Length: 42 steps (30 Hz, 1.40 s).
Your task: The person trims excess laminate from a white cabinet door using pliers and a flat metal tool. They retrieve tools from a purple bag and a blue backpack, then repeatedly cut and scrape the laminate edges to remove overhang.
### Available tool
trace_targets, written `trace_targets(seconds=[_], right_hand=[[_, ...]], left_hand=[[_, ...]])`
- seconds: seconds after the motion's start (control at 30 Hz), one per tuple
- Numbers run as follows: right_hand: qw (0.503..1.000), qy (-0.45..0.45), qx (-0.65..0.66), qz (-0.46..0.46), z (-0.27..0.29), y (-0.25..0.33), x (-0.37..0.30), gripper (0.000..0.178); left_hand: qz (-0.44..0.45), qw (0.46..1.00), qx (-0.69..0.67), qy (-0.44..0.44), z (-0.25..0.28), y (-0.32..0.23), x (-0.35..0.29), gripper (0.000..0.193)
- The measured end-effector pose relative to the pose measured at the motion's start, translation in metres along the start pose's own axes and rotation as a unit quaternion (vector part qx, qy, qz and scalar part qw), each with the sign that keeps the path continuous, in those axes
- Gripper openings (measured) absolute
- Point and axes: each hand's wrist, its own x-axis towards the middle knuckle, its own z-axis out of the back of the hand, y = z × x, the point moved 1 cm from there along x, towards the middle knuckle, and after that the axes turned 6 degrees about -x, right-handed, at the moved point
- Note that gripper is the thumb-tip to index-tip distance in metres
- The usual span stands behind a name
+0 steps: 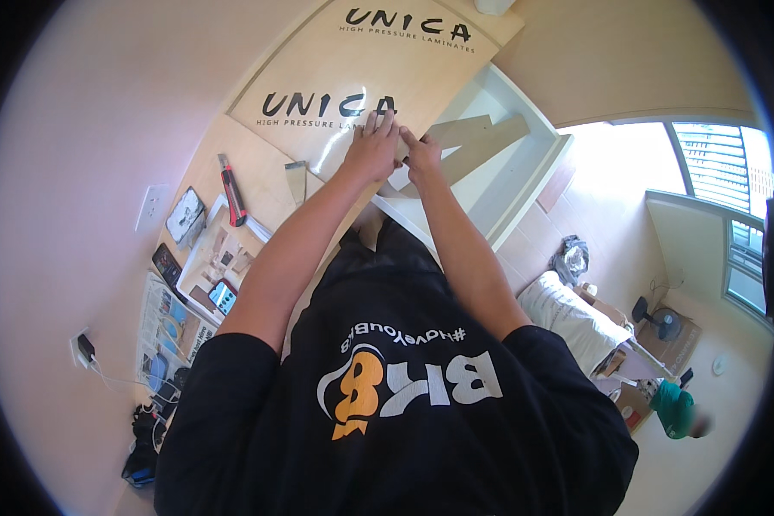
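Observation:
My left hand [373, 153] lies flat on a pale laminate sheet [327, 150] with dark lettering, fingers stretched out near its right edge. Close beside it, my right hand [423, 160] is curled at that edge. A small dark bit shows between its fingers, too little to make out. The sheet rests on a wood-coloured worktop [219, 142]. A red and black utility knife [232, 196] lies left of my left forearm, and a flat blade-like piece [296, 181] lies nearer to it.
Right of the sheet, a white open drawer [525, 185] holds brown strips [486, 150]. Phones [223, 297], papers and cables lie along the left wall. Farther right are a covered table [568, 318], a fan [662, 322] and a person in green [672, 409].

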Motion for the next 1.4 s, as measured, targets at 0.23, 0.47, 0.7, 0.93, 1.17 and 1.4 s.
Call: trace_targets(seconds=[0.23,0.47,0.7,0.93,1.17,1.4], right_hand=[[0.992,-0.034,0.122,0.013,-0.008,-0.018,-0.019,0.024],[0.992,-0.027,0.121,-0.018,-0.003,-0.032,-0.031,0.021],[0.962,0.172,-0.2,0.067,0.044,-0.06,-0.082,0.02],[0.903,0.091,-0.354,0.226,0.162,-0.1,-0.155,0.025],[0.931,-0.197,-0.262,0.159,0.298,-0.218,-0.225,0.027],[0.926,-0.208,-0.304,-0.088,0.41,-0.405,-0.321,0.029]], left_hand=[[-0.022,1.0,-0.017,0.009,-0.033,0.005,-0.089,0.088],[-0.032,0.999,0.005,0.011,-0.034,0.009,-0.093,0.091],[-0.052,0.998,0.029,-0.009,-0.054,0.02,-0.088,0.09],[-0.039,0.992,0.117,0.034,-0.06,0.01,-0.073,0.102],[-0.029,0.959,0.264,0.094,-0.064,0.015,-0.06,0.102],[0.009,0.952,0.284,0.116,-0.06,-0.008,-0.053,0.09]])
